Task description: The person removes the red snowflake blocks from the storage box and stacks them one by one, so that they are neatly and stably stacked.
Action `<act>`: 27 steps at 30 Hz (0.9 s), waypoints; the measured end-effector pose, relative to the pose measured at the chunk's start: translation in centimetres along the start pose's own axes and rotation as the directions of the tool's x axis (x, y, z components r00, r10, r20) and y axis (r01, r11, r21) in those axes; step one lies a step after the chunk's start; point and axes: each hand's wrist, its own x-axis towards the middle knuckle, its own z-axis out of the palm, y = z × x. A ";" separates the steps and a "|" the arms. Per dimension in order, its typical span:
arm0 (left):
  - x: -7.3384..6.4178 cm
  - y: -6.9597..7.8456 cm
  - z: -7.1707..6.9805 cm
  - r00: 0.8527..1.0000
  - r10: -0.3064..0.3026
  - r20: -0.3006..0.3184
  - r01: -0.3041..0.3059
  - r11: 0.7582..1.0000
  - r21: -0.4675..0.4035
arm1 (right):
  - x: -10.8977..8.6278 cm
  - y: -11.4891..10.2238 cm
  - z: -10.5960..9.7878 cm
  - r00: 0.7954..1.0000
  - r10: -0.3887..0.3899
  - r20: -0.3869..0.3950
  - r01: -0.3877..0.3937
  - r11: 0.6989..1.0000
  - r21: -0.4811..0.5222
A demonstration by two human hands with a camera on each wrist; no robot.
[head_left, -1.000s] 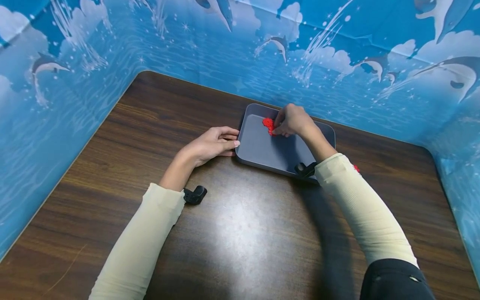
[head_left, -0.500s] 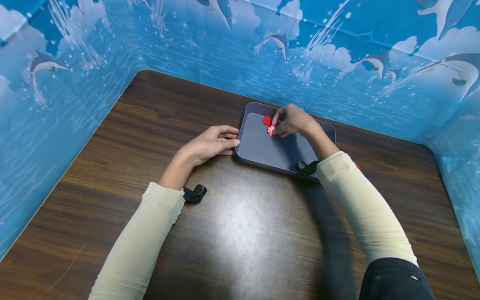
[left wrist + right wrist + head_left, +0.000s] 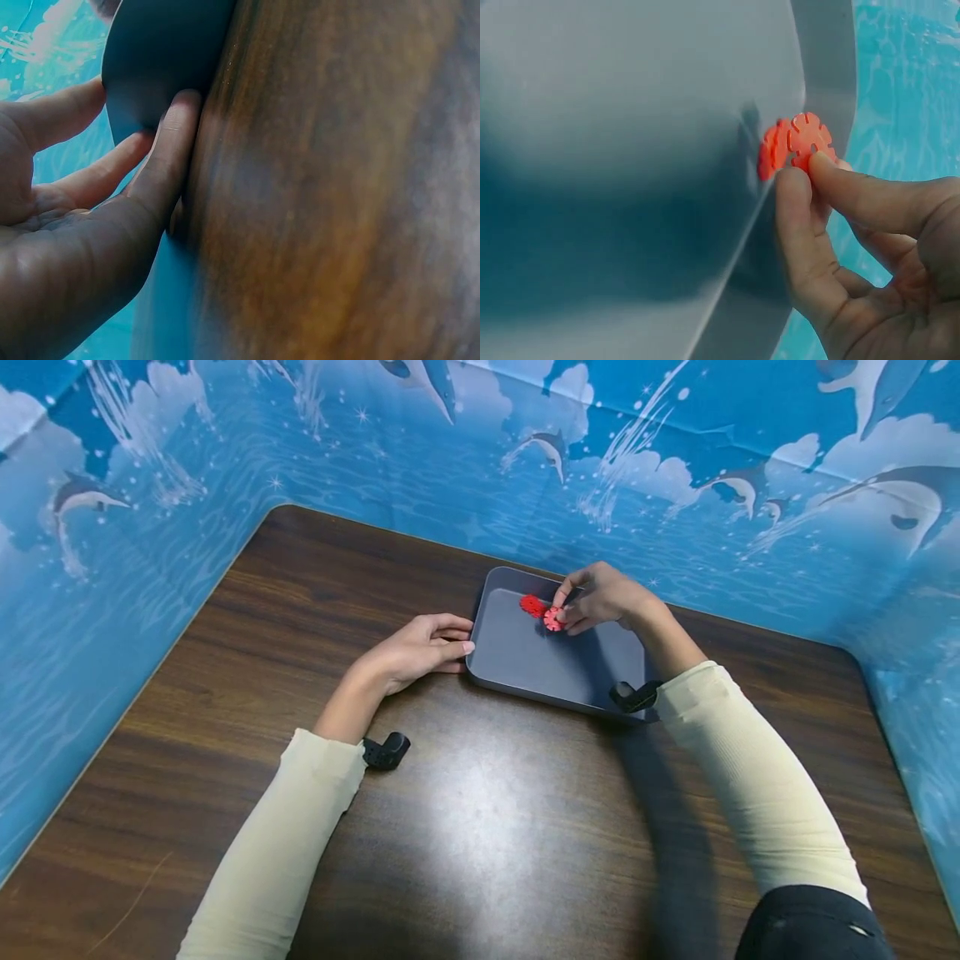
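Note:
A grey rectangular tray (image 3: 555, 668) stands near the far edge of the table. My right hand (image 3: 603, 597) is over it, pinching a red notched plastic disc (image 3: 553, 619) between thumb and fingertips. The disc is tilted, its slotted face turned to the head view. Just left of it, more red notched discs (image 3: 532, 605) lie on the tray floor; in the right wrist view these discs (image 3: 768, 154) partly overlap the held disc (image 3: 808, 136). At the tray's left side my left hand (image 3: 416, 652) rests with extended fingers and thumb (image 3: 169, 142) touching the outer wall.
The brown wood-grain table (image 3: 360, 835) spreads out in front of the tray and to both sides. A blue sheet (image 3: 420, 468) printed with dolphins rises right behind the tray and along the table's sides. A small black camera (image 3: 636, 696) on the right wrist hangs over the tray's near edge.
My right hand has moved slightly to the right, drawing the pinched disc away from the other red discs. The disc's face has turned toward the head view. My left hand stays at the tray.

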 end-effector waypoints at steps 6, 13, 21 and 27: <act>-0.1 0.1 0.0 1.000 0.001 0.003 -0.001 1.000 0.000 | -1.3 0.4 -1.8 1.000 0.016 -0.006 -0.016 1.000 -0.009; 0.0 0.0 0.1 1.000 0.001 -0.001 -0.001 1.000 -0.007 | -3.4 1.4 -5.0 0.999 0.035 -0.016 -0.036 0.994 -0.099; 0.0 0.0 0.0 1.000 -0.010 -0.006 0.010 1.000 -0.012 | -5.9 3.8 -8.1 0.997 0.071 -0.042 -0.077 0.982 -0.170; -0.1 0.1 0.1 1.000 -0.003 -0.002 0.003 1.000 -0.011 | -7.7 6.6 -10.1 0.991 0.108 -0.075 -0.123 0.961 -0.248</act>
